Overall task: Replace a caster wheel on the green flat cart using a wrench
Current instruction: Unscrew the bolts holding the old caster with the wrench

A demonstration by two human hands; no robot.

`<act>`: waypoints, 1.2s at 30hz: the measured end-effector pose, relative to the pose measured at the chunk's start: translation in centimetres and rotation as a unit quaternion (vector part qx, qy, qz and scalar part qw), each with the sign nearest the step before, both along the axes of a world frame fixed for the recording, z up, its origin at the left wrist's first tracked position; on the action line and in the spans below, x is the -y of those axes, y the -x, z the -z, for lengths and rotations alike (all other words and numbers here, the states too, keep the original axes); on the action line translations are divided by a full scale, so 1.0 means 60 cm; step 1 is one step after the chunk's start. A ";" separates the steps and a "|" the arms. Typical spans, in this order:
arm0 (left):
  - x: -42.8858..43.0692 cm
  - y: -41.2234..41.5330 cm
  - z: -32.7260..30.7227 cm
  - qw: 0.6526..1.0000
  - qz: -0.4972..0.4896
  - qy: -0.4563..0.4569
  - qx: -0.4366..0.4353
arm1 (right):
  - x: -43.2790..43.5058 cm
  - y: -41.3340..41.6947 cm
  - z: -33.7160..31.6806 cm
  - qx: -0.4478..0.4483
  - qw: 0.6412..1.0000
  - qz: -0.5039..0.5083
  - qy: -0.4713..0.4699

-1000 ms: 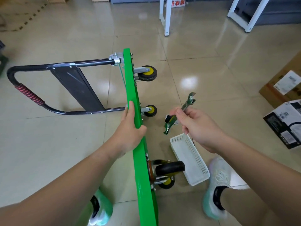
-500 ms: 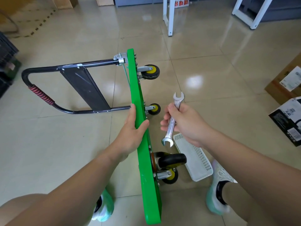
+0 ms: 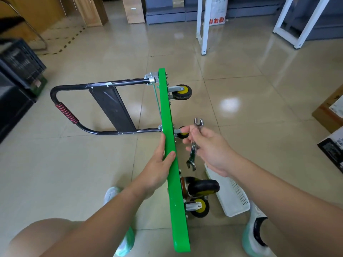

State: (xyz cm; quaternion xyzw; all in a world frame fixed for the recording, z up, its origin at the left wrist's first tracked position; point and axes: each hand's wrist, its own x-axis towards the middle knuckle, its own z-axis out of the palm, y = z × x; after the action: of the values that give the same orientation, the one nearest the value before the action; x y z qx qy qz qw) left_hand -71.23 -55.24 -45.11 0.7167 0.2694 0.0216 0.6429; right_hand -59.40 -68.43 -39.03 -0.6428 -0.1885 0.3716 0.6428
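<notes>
Wrench [image 3: 194, 145] pinched mid-shaft in right hand [image 3: 211, 147] fingers, long axis near-vertical, just right of cart deck [image 3: 169, 138] gripped by left hand [image 3: 157, 169], caster [image 3: 182, 134] beside fingertips.

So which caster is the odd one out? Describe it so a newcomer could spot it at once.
Start at the green cart deck, tipped on its edge and steadied by the left hand. Follow its underside to the near end, beside the white basket. The big caster there has a wide black tread, bulkier than the smaller yellow-hubbed wheels.
</notes>
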 end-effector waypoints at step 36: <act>0.008 0.000 -0.010 0.998 -0.039 0.049 -0.001 | -0.032 -0.008 0.038 0.089 0.996 -0.007 0.014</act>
State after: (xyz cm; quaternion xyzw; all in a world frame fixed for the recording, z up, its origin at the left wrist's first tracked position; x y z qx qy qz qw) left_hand -71.22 -55.70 -44.48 0.6734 0.2981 0.0328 0.6757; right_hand -58.89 -66.52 -41.33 -0.6810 -0.2439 0.3201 0.6118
